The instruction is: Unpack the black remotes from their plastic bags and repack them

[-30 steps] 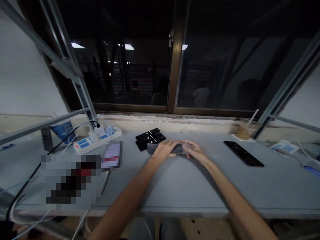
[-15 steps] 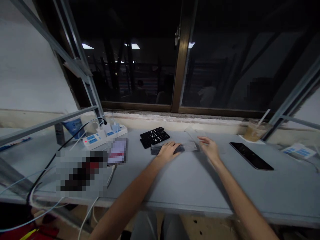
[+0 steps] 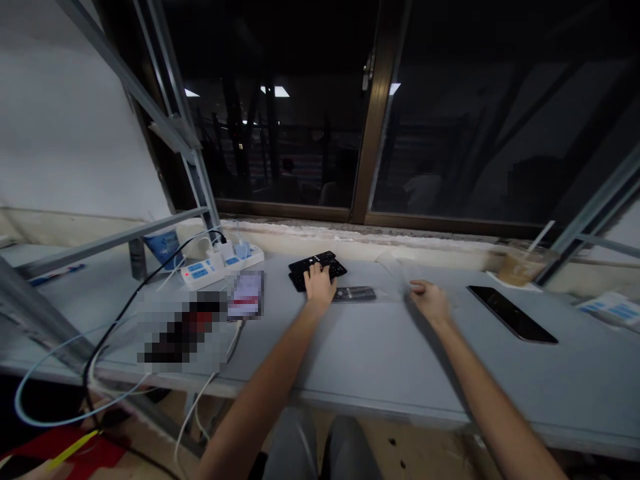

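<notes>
My left hand (image 3: 321,285) reaches over a pile of black remote controls (image 3: 333,262) at the back of the table. Its fingers are stretched out and rest on the top remotes, covering part of them. Just to its right lies another remote control (image 3: 356,293) inside a clear plastic sleeve, flat on the tabletop. My right hand (image 3: 431,303) is held further right with its fingers curled together. Behind its fingertips are thin clear plastic bags (image 3: 395,267). Whether the fingertips pinch a bag cannot be made out.
A dark phone (image 3: 511,313) and an iced drink in a plastic cup (image 3: 520,263) are on the right. On the left are a white power strip (image 3: 223,265) with cables, a blurred-out phone (image 3: 246,295) and a blue cup (image 3: 164,249). Metal frame posts rise at both sides.
My left hand has moved from the sleeved remote onto the pile of remotes, uncovering the sleeved one. My right hand's fingers have curled in closer. The view has shifted slightly.
</notes>
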